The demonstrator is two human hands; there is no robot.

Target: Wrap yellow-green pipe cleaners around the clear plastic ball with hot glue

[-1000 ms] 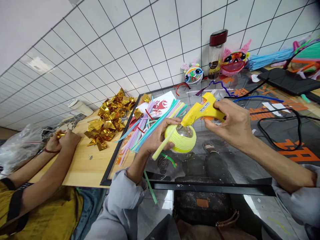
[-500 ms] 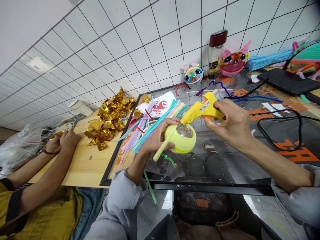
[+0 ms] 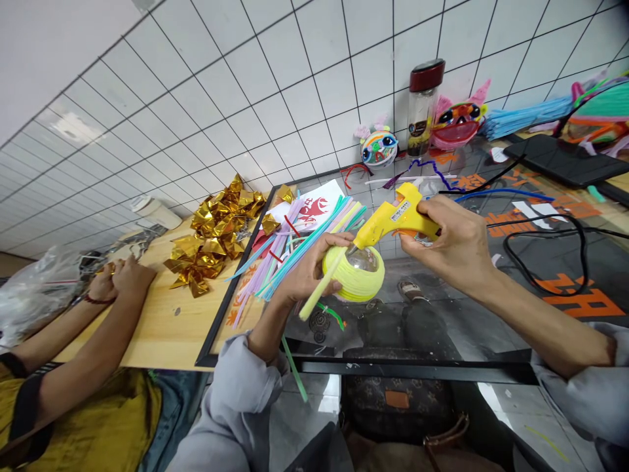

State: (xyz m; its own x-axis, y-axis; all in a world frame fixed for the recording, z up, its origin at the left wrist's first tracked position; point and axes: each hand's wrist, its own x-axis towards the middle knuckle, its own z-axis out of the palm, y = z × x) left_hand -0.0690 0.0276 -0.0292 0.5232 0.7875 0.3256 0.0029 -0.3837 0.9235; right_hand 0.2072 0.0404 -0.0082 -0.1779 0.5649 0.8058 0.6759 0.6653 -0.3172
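Observation:
A clear round ball wrapped in yellow fuzzy strips (image 3: 361,280) is held in my left hand (image 3: 307,272), whose fingers curl around its left side. One yellow strip end (image 3: 314,298) sticks out toward the lower left. My right hand (image 3: 455,239) grips a yellow glue gun (image 3: 388,216) by its handle. The gun's nozzle points down-left at the ball's upper rim, close to my left fingertips; whether it touches cannot be made out.
Coloured strips (image 3: 295,252) lie behind my left hand. Gold foil pieces (image 3: 216,226) and another person's hands (image 3: 115,278) are at the left. Along the wall stand a bottle (image 3: 423,108) and decorated balls (image 3: 378,146). A black cable (image 3: 584,255) coils at the right.
The view has shifted very slightly. The glue gun and ball stay almost in place, with both hands still holding them.

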